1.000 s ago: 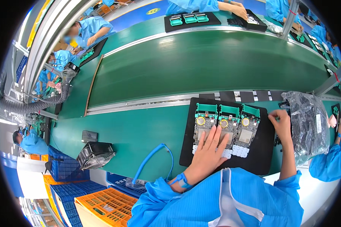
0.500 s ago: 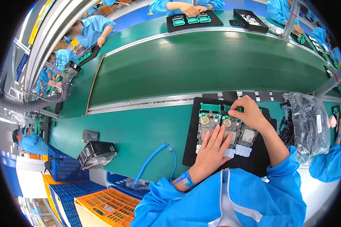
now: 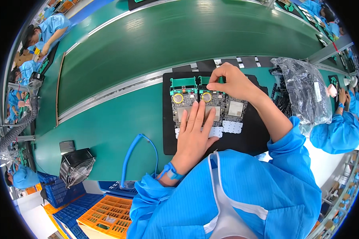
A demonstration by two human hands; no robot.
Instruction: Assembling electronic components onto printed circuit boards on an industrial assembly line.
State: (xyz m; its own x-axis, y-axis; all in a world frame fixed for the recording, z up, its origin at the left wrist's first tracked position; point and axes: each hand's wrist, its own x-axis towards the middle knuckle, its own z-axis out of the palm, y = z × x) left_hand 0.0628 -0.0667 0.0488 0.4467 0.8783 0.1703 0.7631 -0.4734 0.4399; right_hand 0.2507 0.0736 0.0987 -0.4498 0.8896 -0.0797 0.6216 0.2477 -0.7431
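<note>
Three grey circuit boards lie side by side on a black mat. My left hand [image 3: 193, 129] lies flat with fingers stretched over the middle board [image 3: 214, 104], and its fingertips reach toward the left board [image 3: 180, 106]. At the far end of the middle board, my right hand [image 3: 232, 81] pinches thumb and finger together by a green plastic frame [image 3: 204, 80] and a small black part [image 3: 203, 88]. What the pinch holds is hidden. The right board [image 3: 234, 108] sits under my right wrist. Another green frame [image 3: 183, 83] is on the left board. Yellow-ringed round cells sit on two boards.
Right of the black mat [image 3: 171, 139] lie a clear plastic bag [image 3: 305, 91] and black parts [image 3: 282, 95]. A blue coiled cord [image 3: 128, 155] and a black fan [image 3: 76, 167] are on the left. Orange crate [image 3: 107, 215] below. A co-worker's sleeve [image 3: 335, 133] is at right.
The whole view has shifted, so the boards and mat appear farther left and higher. Both hands keep about the same place on the boards.
</note>
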